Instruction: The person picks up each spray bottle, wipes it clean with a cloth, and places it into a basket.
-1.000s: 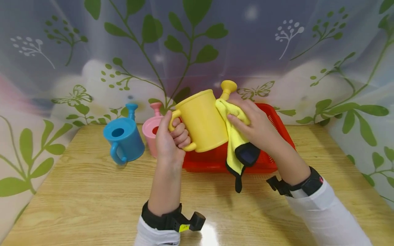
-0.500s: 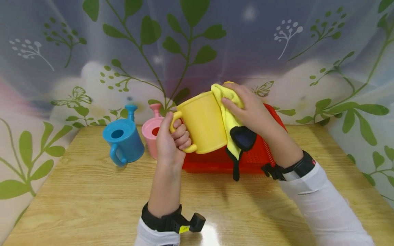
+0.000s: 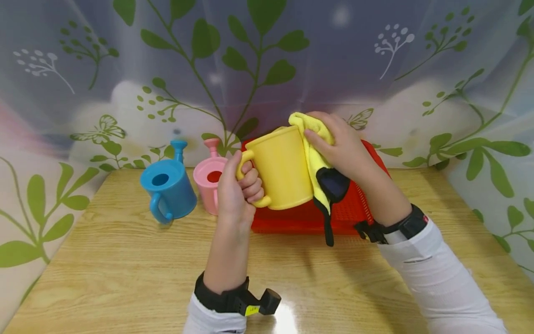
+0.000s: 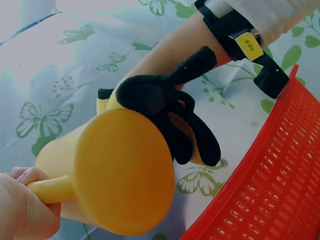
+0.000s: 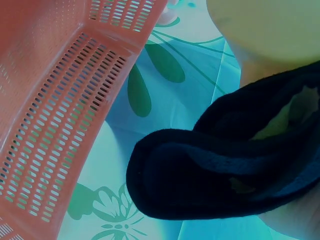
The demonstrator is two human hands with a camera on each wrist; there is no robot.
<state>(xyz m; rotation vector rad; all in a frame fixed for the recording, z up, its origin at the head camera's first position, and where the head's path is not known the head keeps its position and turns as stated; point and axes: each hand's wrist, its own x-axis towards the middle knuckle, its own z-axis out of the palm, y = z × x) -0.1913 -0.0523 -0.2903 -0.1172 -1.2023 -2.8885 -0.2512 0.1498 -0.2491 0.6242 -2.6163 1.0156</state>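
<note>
In the head view my left hand [image 3: 240, 197] grips the handle of a yellow watering can [image 3: 281, 171], holding it tilted above a red basket. My right hand [image 3: 348, 150] holds a yellow cloth [image 3: 314, 150] with black trim against the can's right side, near the rim. The spout is hidden behind that hand and cloth. From the left wrist, the can's round base [image 4: 125, 175] faces the camera, and dark folds of the cloth [image 4: 145, 95] hang beside it. The right wrist view is mostly filled by the cloth's black part [image 5: 165, 175].
A blue watering can [image 3: 168, 190] and a pink watering can [image 3: 205, 195] stand upright on the wooden table [image 3: 125, 269], left of the red basket [image 3: 288, 226]. Behind them hangs a leaf-printed curtain [image 3: 317, 60]. The basket's slotted wall [image 5: 65, 125] is close to the right wrist.
The right hand and cloth have moved up along the can's side, covering the spout that showed one second ago. The left hand and can have shifted slightly right.
</note>
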